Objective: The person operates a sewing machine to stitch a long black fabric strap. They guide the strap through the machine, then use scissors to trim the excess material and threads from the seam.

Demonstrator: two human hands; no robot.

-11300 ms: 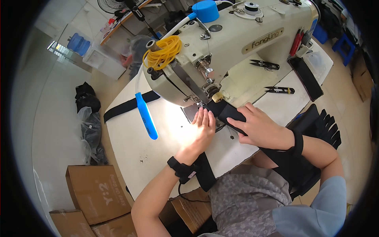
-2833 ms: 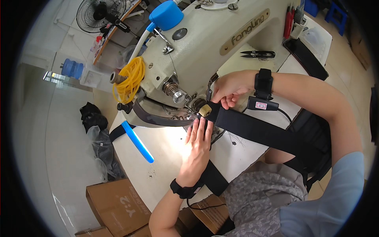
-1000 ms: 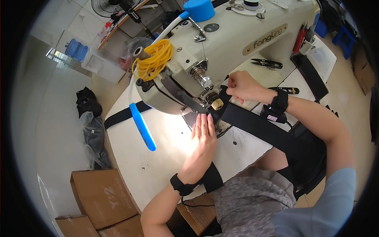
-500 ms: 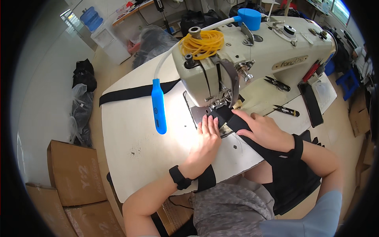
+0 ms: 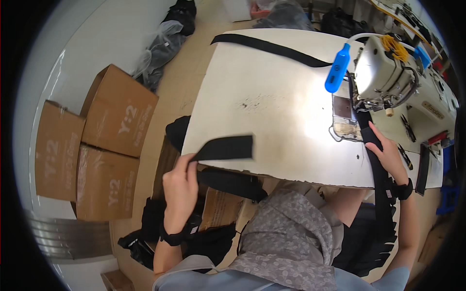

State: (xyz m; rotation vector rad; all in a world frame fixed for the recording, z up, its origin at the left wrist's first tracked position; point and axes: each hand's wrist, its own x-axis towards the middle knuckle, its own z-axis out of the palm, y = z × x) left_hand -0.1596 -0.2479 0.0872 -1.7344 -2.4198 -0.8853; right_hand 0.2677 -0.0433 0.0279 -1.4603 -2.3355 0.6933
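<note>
At the table's front left edge, my left hand (image 5: 180, 191) is closed with fingertips pinching a black strap (image 5: 225, 148). The flat, squared end of this strap lies over the white tabletop. My right hand (image 5: 388, 155) grips another black strap (image 5: 370, 138) just in front of the sewing machine (image 5: 383, 72), thumb on one side and fingers on the other. This strap runs from under the machine's head, past the metal plate, and down over the table's front edge. How it sits under the presser foot is too small to tell.
A blue lamp (image 5: 337, 70) on a white flexible neck lights the table (image 5: 281, 126). Another black strap (image 5: 272, 47) lies along the far edge. Thread snips (image 5: 407, 128) and a phone (image 5: 423, 169) lie at right. Cardboard boxes (image 5: 119, 114) stand at left; dark cloth pieces (image 5: 359, 237) hang by my lap.
The view has swung left. My left hand has left the cloth at the needle and now holds a strap at the table's left front edge. My right hand stays by the machine.
</note>
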